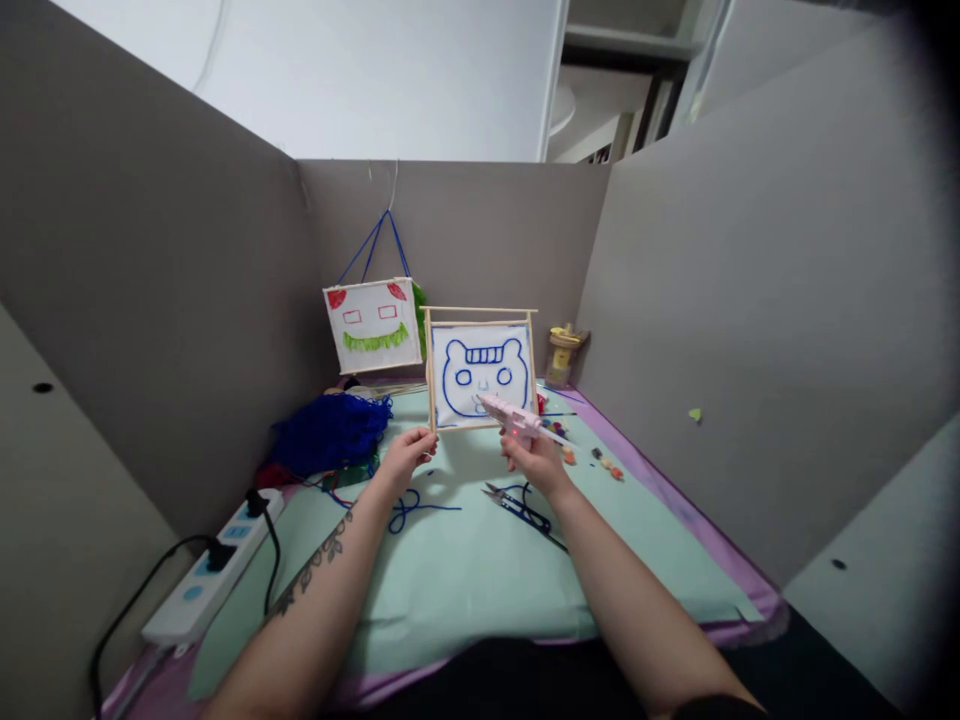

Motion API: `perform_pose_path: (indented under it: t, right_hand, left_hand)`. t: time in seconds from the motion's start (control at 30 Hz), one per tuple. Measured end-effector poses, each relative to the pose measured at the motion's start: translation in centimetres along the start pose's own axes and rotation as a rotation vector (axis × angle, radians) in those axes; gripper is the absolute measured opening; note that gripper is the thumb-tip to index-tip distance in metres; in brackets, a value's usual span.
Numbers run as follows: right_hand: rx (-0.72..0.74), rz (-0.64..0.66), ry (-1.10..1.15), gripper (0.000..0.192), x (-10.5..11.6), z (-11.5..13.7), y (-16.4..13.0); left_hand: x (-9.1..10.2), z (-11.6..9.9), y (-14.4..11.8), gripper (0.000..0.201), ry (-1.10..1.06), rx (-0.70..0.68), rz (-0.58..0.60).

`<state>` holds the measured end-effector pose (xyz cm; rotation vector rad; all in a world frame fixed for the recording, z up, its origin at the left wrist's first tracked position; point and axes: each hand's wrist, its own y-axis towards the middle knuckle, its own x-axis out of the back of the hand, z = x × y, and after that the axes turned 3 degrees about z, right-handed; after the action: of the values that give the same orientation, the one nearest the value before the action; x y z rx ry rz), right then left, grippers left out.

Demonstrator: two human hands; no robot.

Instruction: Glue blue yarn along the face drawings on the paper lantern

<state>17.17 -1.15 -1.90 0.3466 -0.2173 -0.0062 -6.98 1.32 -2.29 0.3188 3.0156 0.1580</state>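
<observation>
Both forearms reach in from the near edge of the mint-green mat (465, 580). A white power strip (214, 578) lies at the mat's near left corner with black plugs in it. Further in, small black scissors (517, 505) rest on the mat just below the right hand, and a loose loop of blue yarn (411, 510) lies just below the left hand.

At mid-mat the left hand (405, 457) pinches the lower left corner of a wooden frame (480, 368), holding it upright; the fingers are closed on the stick. The right hand (534, 458) is clenched around a pink glue gun (517, 415), its nozzle pointing at the lower part of the panel, near the bear's mouth.

The panel in the frame already carries a bear face outlined in blue yarn: ears, brow bars, two eyes. I judge the outline mostly done, with the middle of the face sparse.

A heap of blue yarn (330, 432) sits toward the mat's left edge, and small coloured bits (600, 462) are scattered toward its right edge. At the far edge a finished white face panel (373, 327) hangs by blue strings, and a small yellow-lidded jar (562, 358) stands in the far right corner.
</observation>
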Motion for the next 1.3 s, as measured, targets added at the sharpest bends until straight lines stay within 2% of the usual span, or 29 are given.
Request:
perform_pose_path:
  t: [0.2,1.3]
  right_hand:
    - [0.021,-0.015,-0.153,0.031,0.1,0.2,0.1]
    - [0.042,-0.009,-0.206,0.030,0.1,-0.3,0.7]
  left_hand:
    - [-0.1,0.1,0.0,0.032,-0.035,0.014,0.000]
    - [-0.2,0.2,0.0,0.033,0.023,0.016,0.031]
